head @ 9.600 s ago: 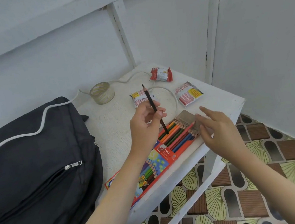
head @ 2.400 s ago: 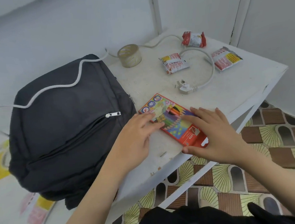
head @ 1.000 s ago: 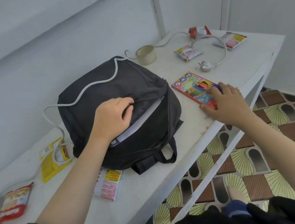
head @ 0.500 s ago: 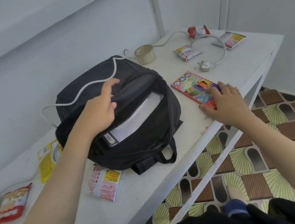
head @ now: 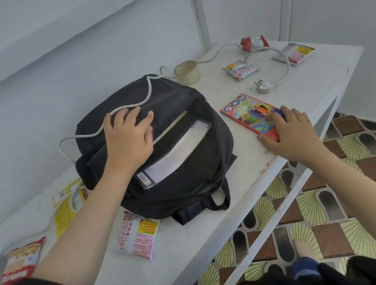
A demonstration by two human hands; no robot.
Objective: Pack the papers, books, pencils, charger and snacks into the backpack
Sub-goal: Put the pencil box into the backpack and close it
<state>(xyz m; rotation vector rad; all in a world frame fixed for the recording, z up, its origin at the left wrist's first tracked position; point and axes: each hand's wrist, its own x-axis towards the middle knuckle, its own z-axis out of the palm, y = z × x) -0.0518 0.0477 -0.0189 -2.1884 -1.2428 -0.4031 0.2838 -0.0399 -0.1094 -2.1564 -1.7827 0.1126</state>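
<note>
My left grip [head: 128,136] is wide: the fingers are spread and lie flat on the upper flap of the black backpack [head: 185,176], and they press it back so that the mouth stands open. Inside the opening I see white papers [head: 183,149], which lie flat in the main compartment. The backpack lies on the white tabletop [head: 242,176], with its handle toward me. The white charger cable [head: 131,106] runs over the top of the backpack, just behind my fingers, and its plug [head: 265,86] lies well to the right, past the pencil box [head: 245,110].

My right grip [head: 292,133] is also wide. Its fingers rest straight on the near end of the pencil box, and the thumb touches the tabletop just beside the box's edge. The box lies flat and closed, just to the right of the backpack.

Three snack packets [head: 241,69] lie at the far end, near a tape roll [head: 187,72]. Another snack packet [head: 138,235] lies against the near side of the backpack, partly under it.
</note>
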